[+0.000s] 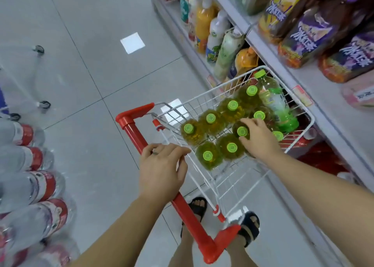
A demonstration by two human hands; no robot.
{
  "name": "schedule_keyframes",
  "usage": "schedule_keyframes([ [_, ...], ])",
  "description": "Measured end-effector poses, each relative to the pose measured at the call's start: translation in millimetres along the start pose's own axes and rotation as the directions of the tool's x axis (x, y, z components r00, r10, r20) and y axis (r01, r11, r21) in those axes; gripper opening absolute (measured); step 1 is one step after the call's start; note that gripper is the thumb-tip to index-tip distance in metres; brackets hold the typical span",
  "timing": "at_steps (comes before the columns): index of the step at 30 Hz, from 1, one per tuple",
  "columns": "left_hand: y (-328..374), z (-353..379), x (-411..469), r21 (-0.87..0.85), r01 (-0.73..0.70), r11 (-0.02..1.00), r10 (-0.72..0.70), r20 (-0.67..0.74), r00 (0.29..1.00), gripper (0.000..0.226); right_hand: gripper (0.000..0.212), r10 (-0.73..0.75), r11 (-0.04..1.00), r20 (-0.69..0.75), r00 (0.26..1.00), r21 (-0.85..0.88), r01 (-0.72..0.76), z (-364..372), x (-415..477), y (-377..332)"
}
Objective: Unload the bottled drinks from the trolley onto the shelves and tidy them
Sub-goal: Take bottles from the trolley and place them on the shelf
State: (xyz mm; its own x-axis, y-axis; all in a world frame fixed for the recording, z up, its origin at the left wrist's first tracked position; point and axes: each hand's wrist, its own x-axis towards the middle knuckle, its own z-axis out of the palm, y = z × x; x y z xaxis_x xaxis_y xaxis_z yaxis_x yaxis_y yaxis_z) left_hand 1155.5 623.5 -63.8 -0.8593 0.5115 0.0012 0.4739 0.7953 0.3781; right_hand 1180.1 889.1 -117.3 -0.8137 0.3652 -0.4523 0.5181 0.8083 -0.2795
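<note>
Beside the drinks shelf (323, 96), the left hand (162, 169) is gripping the trolley (192, 106) handle (131, 129) while the right hand (259, 139) is grasping a green-capped bottle (242, 131) standing inside; unloading looks barely begun, and a straight lift probably comes next.

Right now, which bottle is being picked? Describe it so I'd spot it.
Find the white wire trolley with the red handle, which the left hand holds. Green-capped bottles stand inside. The bottle is the only one whose cap shows between thumb and fingers of the right hand.
</note>
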Motion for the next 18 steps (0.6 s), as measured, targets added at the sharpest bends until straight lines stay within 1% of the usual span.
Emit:
schedule_keyframes([
  [2,-2,1,0,-0.004,-0.009,1.0,0.009,-0.012,1.0,0.022,0.042,0.005,0.999,-0.004,1.0,-0.048,-0.006,9,10,-3],
  [4,-3,1,0,-0.001,-0.009,1.0,0.009,-0.017,1.0,0.022,0.038,-0.005,0.999,-0.015,1.0,-0.033,0.005,12,16,-4],
  [6,-5,1,0,0.03,-0.011,0.999,0.011,-0.015,1.0,0.021,0.036,-0.041,0.998,-0.044,0.998,0.036,0.042,6,12,-4],
  [9,-1,0,4,0.101,0.024,0.995,-0.025,0.014,1.0,0.02,0.03,-0.109,0.964,-0.211,0.971,0.216,0.155,-17,-12,-6],
  [11,8,1,11,0.086,0.06,0.994,-0.064,0.045,0.997,0.022,0.029,-0.12,0.93,-0.279,0.953,0.305,0.206,-37,-34,-6],
  [12,15,1,17,0.019,0.07,0.997,-0.072,0.103,0.992,0.025,0.029,-0.115,0.915,-0.288,0.951,0.343,0.215,-47,-44,-4],
  [13,24,2,24,-0.09,0.09,0.992,-0.072,0.184,0.98,0.032,0.03,-0.107,0.899,-0.292,0.95,0.379,0.218,-56,-52,-3],
  [14,34,5,31,-0.216,0.128,0.968,-0.063,0.282,0.957,0.044,0.031,-0.1,0.885,-0.3,0.949,0.409,0.222,-65,-59,-2],
  [15,44,10,39,-0.306,0.143,0.941,-0.023,0.363,0.931,0.057,0.032,-0.104,0.87,-0.311,0.945,0.431,0.238,-74,-63,-3],
  [16,56,17,47,-0.346,0.109,0.932,0.042,0.4,0.915,0.068,0.034,-0.122,0.85,-0.323,0.939,0.455,0.267,-83,-67,-5],
  [18,79,30,61,-0.426,0.003,0.905,0.169,0.366,0.915,0.084,0.036,-0.18,0.776,-0.331,0.926,0.532,0.34,-96,-73,-11],
])
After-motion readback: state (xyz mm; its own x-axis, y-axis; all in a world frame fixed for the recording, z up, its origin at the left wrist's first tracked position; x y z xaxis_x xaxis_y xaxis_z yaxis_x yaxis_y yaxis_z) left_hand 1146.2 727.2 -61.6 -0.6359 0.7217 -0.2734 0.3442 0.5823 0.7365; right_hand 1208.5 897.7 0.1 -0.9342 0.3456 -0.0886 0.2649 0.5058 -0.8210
